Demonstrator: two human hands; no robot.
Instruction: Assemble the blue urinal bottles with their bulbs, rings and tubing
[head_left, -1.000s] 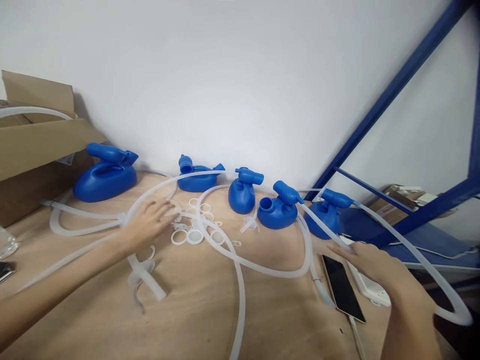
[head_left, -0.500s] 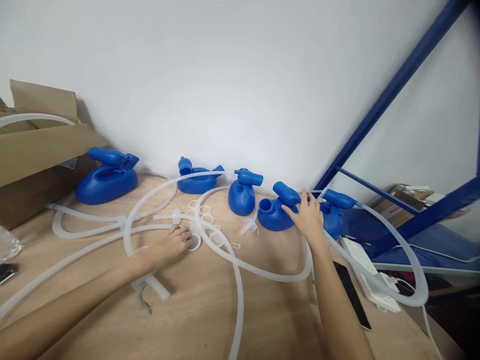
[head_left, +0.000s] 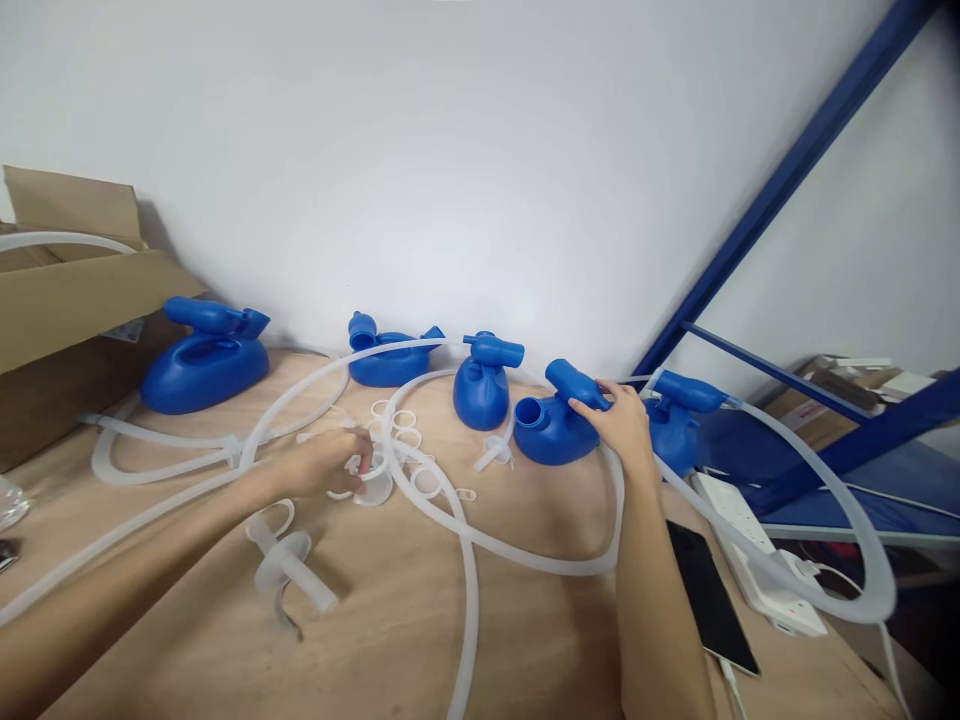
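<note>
My left hand (head_left: pixel 326 465) has thumb and fingers closed at the rim of a translucent plastic cap (head_left: pixel 379 488), among several white rings (head_left: pixel 406 420). My right hand (head_left: pixel 624 415) grips the back end of a blue urinal bottle (head_left: pixel 559 440), by its handle and the loose blue spout piece (head_left: pixel 574 383) resting on top. The bottle stands upright, its round mouth uncovered and facing left. Just right of that hand is another blue bottle (head_left: pixel 673 440). A translucent connector with a disc (head_left: pixel 283 562) lies in front of my left forearm.
More blue bottles (head_left: pixel 202 370) stand along the wall. Long translucent hoses (head_left: pixel 536 560) loop across the wooden table (head_left: pixel 390 640). A cardboard box (head_left: pixel 67 310) sits at left. On the right are a black phone (head_left: pixel 712 595), a white power strip (head_left: pixel 750 540) and a blue metal frame (head_left: pixel 780 180).
My left hand has moved slightly left, its fingers now at the cap. My right hand has closed from spread fingers onto the blue bottle. The view has shifted slightly.
</note>
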